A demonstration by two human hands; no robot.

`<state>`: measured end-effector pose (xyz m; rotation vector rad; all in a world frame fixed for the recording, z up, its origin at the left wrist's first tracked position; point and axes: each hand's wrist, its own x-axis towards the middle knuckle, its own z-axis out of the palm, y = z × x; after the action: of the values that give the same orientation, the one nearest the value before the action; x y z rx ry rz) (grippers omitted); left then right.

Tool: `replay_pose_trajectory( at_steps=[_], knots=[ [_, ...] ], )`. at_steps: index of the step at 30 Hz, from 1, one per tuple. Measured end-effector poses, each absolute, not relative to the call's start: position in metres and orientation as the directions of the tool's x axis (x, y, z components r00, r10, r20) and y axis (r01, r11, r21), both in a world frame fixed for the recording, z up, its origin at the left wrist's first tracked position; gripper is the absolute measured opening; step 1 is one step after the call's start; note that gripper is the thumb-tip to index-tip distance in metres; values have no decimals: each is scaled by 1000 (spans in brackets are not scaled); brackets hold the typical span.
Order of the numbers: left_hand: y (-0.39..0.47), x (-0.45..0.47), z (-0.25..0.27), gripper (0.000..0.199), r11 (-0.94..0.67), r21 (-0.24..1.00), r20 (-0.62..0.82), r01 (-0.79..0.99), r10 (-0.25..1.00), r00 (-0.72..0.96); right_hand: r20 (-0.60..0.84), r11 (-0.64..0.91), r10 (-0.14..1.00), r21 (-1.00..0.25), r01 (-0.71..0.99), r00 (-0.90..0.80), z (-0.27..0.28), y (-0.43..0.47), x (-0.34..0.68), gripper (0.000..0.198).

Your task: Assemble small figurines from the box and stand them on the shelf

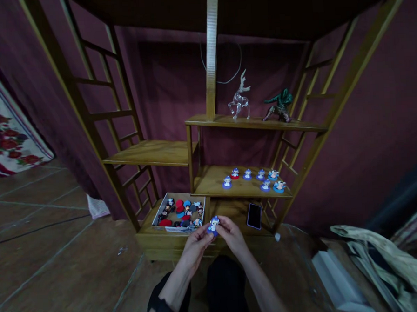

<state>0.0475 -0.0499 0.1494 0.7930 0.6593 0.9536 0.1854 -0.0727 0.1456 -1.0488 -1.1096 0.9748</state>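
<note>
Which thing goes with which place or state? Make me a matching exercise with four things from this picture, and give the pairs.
1. Nearest blue-and-white figurine
2. Phone
3. Clear deer
4. Open box

A. Left of a green figure
B. Filled with many small figures
C. Held between the left hand and right hand
D. Dark screen facing up

Pairs: 1-C, 2-D, 3-A, 4-B

Floral cloth [10, 143] partly off-frame, left
</note>
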Motion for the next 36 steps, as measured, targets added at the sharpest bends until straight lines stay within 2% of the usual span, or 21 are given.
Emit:
replay_pose_trajectory(
  at_steps=[6,16,22,25,28,32,36],
  knots=[
    [-51,67,158,49,250,886,-79,-390,911,405,236,226,954,-971,75,183,154,-70,204,38],
    [-51,101,173,57,232,872,-44,-431,914,404,329,264,930,-909,322,165,195,-65,254,34],
    [-53,71,148,47,233,939,-118,-254,910,398,385,244,875,-875,419,294,228,-27,316,35],
    [-55,47,125,46,286,928,-188,-240,914,359,414,172,848,-807,565,332,243,-8,344,34],
    [-58,28,108,47,374,895,-291,-244,902,318,399,61,871,-668,741,288,254,5,361,32],
    [-66,14,97,48,428,869,-359,-249,891,280,320,-62,916,-484,873,242,259,17,367,32],
    [-74,8,91,49,471,847,-405,-248,872,273,195,-124,960,-351,928,203,260,25,368,36]
  ],
)
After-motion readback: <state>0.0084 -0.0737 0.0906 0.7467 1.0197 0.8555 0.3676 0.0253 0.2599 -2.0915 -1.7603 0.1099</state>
